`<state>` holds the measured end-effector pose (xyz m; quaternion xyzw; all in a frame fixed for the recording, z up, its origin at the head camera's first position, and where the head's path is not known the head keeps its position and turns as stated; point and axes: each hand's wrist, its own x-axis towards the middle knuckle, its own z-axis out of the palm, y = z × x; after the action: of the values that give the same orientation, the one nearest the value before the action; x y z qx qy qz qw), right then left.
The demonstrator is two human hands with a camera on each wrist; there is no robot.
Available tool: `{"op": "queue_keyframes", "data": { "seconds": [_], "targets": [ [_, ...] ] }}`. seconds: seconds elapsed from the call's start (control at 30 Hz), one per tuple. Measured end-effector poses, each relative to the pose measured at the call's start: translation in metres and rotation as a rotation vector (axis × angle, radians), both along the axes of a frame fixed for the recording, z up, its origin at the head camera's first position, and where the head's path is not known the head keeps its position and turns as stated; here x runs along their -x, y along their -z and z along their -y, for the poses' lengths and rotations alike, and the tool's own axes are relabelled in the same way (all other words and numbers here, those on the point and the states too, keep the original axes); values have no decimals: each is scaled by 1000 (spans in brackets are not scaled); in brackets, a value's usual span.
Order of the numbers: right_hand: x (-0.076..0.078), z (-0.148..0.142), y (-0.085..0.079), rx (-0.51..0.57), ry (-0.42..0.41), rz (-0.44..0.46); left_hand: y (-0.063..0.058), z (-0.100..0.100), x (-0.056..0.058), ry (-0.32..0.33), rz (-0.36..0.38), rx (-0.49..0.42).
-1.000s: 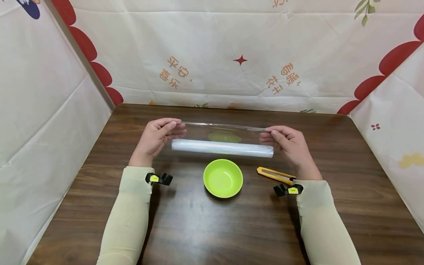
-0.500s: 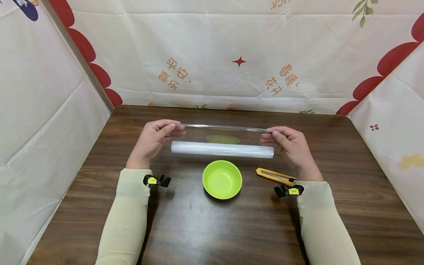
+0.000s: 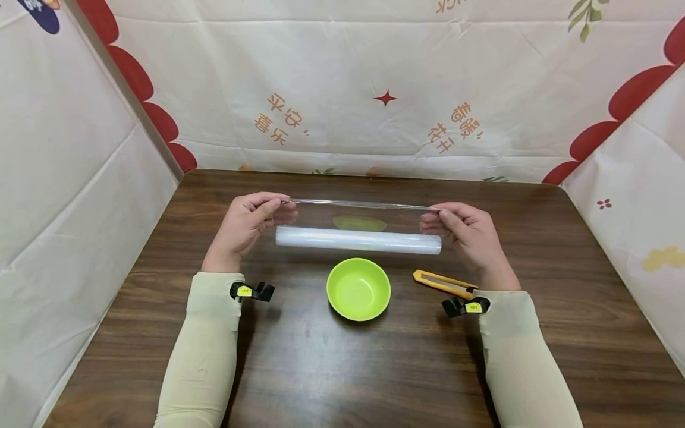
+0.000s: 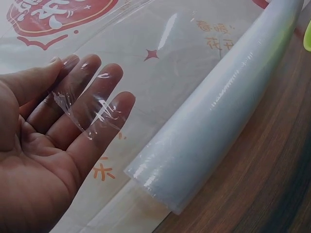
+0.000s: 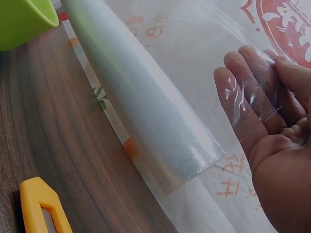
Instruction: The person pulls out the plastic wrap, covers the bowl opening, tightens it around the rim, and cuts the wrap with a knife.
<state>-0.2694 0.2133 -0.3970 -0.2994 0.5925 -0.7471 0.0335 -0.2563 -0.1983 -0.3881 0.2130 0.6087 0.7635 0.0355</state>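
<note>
A roll of cling film (image 3: pixel 358 239) lies crosswise on the table, with a clear sheet (image 3: pixel 353 204) drawn up from it. The left hand (image 3: pixel 250 224) pinches one corner of the sheet's edge between thumb and index finger; its other fingers stretch out behind the film, as the left wrist view shows. At the opposite corner, the right hand (image 3: pixel 471 235) pinches the edge the same way. The edge runs taut between both hands, above and beyond the roll. Nearer the person stands a green bowl (image 3: pixel 358 289), and a yellow box cutter (image 3: pixel 445 284) lies by the right wrist.
The dark wooden table (image 3: pixel 342 374) has a patterned white cloth (image 3: pixel 342 77) behind it and on both sides. Black straps with yellow labels sit on both sleeve cuffs. A green reflection of the bowl shows through the film.
Both hands keep their pinch on the film's edge and barely move. The left hand shifts very slightly left. The roll, bowl and box cutter stay in place.
</note>
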Motion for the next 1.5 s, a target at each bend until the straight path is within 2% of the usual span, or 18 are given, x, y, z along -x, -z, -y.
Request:
{"op": "queue_keyframes", "data": {
  "seconds": [0.4,0.8,1.13,1.5],
  "targets": [
    [-2,1,-3,9,-6,-4,0,1,0,12,-33,-17],
    [-2,1,-3,-15,15,3,-2,1,-2,5,-33,-13],
    [-1,0,-4,42,-17,-3,-2,1,-1,-9,-39,20],
    [-2,1,-4,44,-17,-4,-2,3,-1,5,-48,-3]
  ]
}}
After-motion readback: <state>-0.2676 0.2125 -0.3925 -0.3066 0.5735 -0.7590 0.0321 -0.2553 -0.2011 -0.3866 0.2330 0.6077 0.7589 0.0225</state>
